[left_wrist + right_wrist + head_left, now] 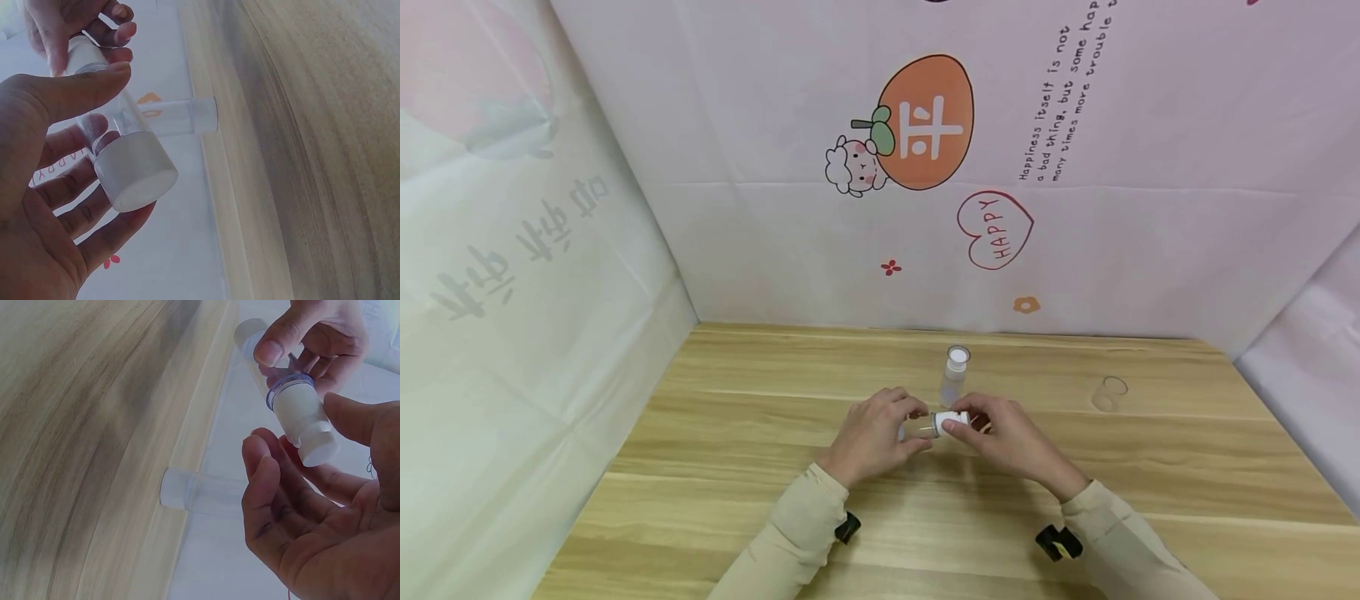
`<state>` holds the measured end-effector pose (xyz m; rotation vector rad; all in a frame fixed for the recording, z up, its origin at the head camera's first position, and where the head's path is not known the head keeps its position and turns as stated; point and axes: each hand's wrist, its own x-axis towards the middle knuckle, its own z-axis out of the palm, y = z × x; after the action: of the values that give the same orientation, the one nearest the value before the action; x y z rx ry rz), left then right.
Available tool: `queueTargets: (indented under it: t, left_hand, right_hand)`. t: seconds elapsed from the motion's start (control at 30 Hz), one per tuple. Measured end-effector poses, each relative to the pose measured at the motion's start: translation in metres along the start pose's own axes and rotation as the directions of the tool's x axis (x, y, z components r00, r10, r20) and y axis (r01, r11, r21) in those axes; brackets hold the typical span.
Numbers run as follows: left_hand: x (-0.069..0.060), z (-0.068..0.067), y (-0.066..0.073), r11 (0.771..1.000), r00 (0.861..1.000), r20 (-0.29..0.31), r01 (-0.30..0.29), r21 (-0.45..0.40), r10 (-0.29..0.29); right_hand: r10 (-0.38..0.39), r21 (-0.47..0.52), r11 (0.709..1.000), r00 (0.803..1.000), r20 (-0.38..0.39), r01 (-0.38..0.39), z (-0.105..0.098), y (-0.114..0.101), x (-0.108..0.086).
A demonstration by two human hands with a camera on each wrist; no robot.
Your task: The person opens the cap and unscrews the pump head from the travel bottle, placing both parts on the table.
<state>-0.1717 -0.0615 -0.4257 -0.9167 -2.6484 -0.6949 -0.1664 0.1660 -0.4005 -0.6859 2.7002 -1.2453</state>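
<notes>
A clear bottle with a white top [946,423] and a white base [137,172] is held sideways between both hands, above the table. My left hand [872,437] grips its clear body, thumb on one side and fingers curled round the other. At the white top, my right hand [1011,437] pinches with thumb and fingers. The narrow white end [319,447] points toward the right palm. Just behind the hands stands a second clear bottle [952,385], with a white part inside its top. Its white base [176,489] shows in the right wrist view.
A clear, cup-like cap [1107,395] is on the wooden table [737,467], right of the hands. Printed white cloth [775,250] rises behind the table and along both sides. Black straps with small devices [1058,543] are on the wrists.
</notes>
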Motion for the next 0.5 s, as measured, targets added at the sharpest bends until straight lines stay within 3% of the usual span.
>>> queueTargets:
  t: [0.37, 0.5]
  left_hand:
    - [-0.0003, 0.0028, -0.0019, 0.997, 0.999, 0.028, 0.018, -0.070, -0.016]
    - [0.0000, 0.0038, -0.0026, 0.997, 0.999, 0.033, 0.020, -0.080, -0.018]
  right_hand:
    - [-0.112, 0.019, 0.993, 0.994, -0.008, 0.112, 0.0006, 0.0037, -0.0022]
    - [-0.116, 0.034, 0.993, 0.993, -0.026, 0.116, 0.0016, 0.0040, -0.0030]
